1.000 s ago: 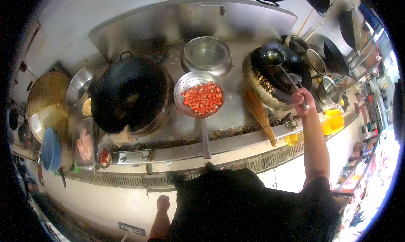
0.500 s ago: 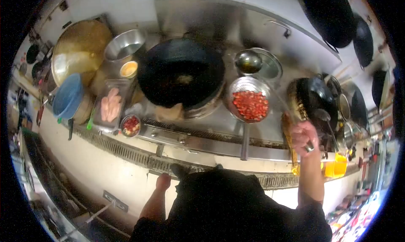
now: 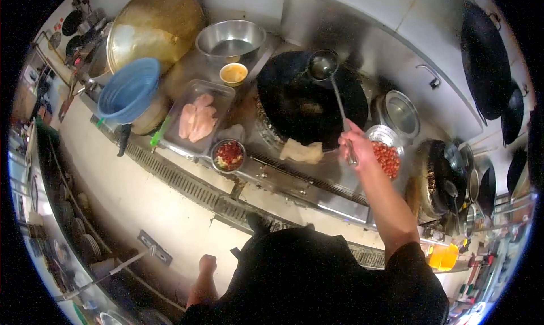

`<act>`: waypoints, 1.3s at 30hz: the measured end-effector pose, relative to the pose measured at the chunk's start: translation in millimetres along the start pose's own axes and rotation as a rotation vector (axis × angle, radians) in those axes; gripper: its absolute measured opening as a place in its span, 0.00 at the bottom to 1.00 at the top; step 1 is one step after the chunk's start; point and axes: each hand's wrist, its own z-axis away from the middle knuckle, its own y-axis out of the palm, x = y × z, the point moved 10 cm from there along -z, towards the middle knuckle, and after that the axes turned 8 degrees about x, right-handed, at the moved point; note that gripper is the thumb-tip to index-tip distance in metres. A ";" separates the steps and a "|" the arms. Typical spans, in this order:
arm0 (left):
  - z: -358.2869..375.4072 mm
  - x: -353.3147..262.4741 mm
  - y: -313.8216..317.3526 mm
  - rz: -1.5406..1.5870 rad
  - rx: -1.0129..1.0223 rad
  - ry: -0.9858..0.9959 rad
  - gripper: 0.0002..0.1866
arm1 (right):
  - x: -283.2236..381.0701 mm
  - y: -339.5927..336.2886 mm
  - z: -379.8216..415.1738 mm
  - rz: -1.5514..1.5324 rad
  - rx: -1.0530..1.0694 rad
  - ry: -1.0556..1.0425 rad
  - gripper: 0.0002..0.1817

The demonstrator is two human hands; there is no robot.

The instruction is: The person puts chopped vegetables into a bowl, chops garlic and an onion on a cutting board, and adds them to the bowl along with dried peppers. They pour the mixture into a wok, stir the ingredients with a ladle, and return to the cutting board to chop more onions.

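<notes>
My right hand [image 3: 355, 146] grips the long handle of a steel ladle [image 3: 323, 64], whose bowl hangs over the far rim of a large black wok [image 3: 311, 101]. A folded cloth [image 3: 302, 151] lies on the wok's near edge. Just right of my hand sits a perforated strainer of red chopped pieces [image 3: 387, 155]. My left hand [image 3: 207, 264] hangs low beside my body, fingers curled, holding nothing that I can see.
Left of the wok: a tray of raw chicken [image 3: 195, 118], a small bowl of chopped chili [image 3: 229, 154], a cup of yellow sauce [image 3: 233, 73], a steel bowl [image 3: 230, 40], a blue basin [image 3: 128, 90]. A second wok [image 3: 439, 175] stands at right.
My right hand has carried the ladle leftwards from the right-hand wok, past the strainer, to the big central wok. My view has swung left along the stove.
</notes>
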 end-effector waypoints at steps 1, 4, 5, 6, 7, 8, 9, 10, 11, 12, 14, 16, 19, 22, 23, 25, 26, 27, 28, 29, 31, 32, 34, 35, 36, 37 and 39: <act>3.1 10.4 3.7 -0.022 0.066 -0.061 0.09 | 7.3 -0.8 0.8 0.139 -0.047 -0.071 0.33; 7.5 22.3 1.6 -0.031 0.126 -0.123 0.09 | 9.8 -7.9 19.1 0.377 -0.135 -0.155 0.39; 5.1 26.8 2.0 -0.020 0.114 -0.126 0.09 | 12.2 -16.3 27.3 0.516 -0.188 -0.232 0.39; -1.9 29.6 3.6 -0.018 0.119 -0.118 0.09 | 15.7 -23.2 39.3 0.657 -0.242 -0.309 0.40; -16.1 39.9 13.0 -0.006 0.116 -0.111 0.10 | 13.4 -23.0 54.7 0.734 -0.243 -0.297 0.41; -30.2 48.1 20.9 0.006 0.113 -0.104 0.11 | 13.9 -14.9 72.5 0.740 -0.252 -0.295 0.41; -43.6 50.0 18.6 0.047 0.046 -0.086 0.13 | 16.1 -1.9 90.9 0.809 -0.251 -0.259 0.40; -55.0 50.3 11.9 0.089 -0.023 -0.069 0.15 | 15.4 7.7 105.5 0.876 -0.249 -0.224 0.40; -71.0 38.4 8.1 -0.021 0.042 0.015 0.17 | 14.3 11.9 117.0 0.833 -0.240 -0.257 0.40; -82.1 19.7 -1.2 -0.199 0.159 0.033 0.17 | 15.6 12.6 122.1 0.838 -0.242 -0.255 0.40; -87.4 -11.2 -48.9 -0.072 -0.033 0.144 0.16 | 11.0 13.1 127.2 0.754 -0.170 -0.214 0.40; -80.3 -50.0 -88.5 -0.112 -0.146 0.288 0.14 | 11.2 16.0 119.7 0.650 -0.109 -0.175 0.39; -75.5 -70.2 -96.3 -0.206 -0.210 0.298 0.11 | 17.5 27.0 98.6 0.536 -0.081 -0.186 0.39; -55.0 -47.6 -80.8 0.245 -0.289 0.095 0.09 | 19.7 9.3 78.4 0.540 -0.094 -0.281 0.38; -42.0 -46.8 -75.7 0.250 -0.295 0.081 0.09 | 22.3 1.2 75.2 0.666 -0.133 -0.311 0.38; -19.8 -64.6 -42.8 -0.237 -0.093 0.153 0.09 | 27.5 -12.2 76.8 0.843 -0.221 -0.330 0.38; -7.3 -60.0 -28.9 -0.232 -0.094 0.138 0.09 | 27.0 -23.5 75.9 0.843 -0.206 -0.325 0.38; 8.5 -52.9 -7.8 -0.256 -0.036 0.104 0.10 | 19.0 -41.3 69.8 0.841 -0.165 -0.258 0.37; 25.0 -44.4 15.0 -0.279 0.021 0.071 0.11 | 8.7 -53.0 63.0 0.837 -0.124 -0.193 0.37; 38.9 -33.7 40.6 -0.276 0.022 0.060 0.11 | 2.8 -58.2 58.9 0.837 -0.114 -0.188 0.37; 73.0 51.5 108.7 0.666 -0.007 -0.497 0.12 | -17.3 -80.2 51.3 0.863 -0.198 -0.038 0.37; 85.7 60.8 120.0 0.669 -0.006 -0.511 0.12 | -26.0 -84.5 46.6 0.864 -0.188 -0.028 0.37; 93.3 41.2 123.8 0.325 0.130 -0.231 0.13 | -38.8 -81.3 39.5 0.769 -0.173 -0.010 0.39; 98.7 37.9 123.2 0.326 0.124 -0.237 0.13 | -38.7 -72.4 37.6 0.767 -0.164 -0.012 0.39; 109.0 42.8 121.5 0.343 0.062 -0.348 0.14 | -49.6 -67.0 36.5 0.588 -0.150 0.075 0.40; 118.7 48.5 116.4 0.359 0.003 -0.458 0.16 | -59.4 -59.3 35.8 0.409 -0.138 0.163 0.41; 104.1 63.7 129.9 0.295 0.018 -0.334 0.16 | -61.2 -48.4 16.5 0.225 -0.066 0.199 0.41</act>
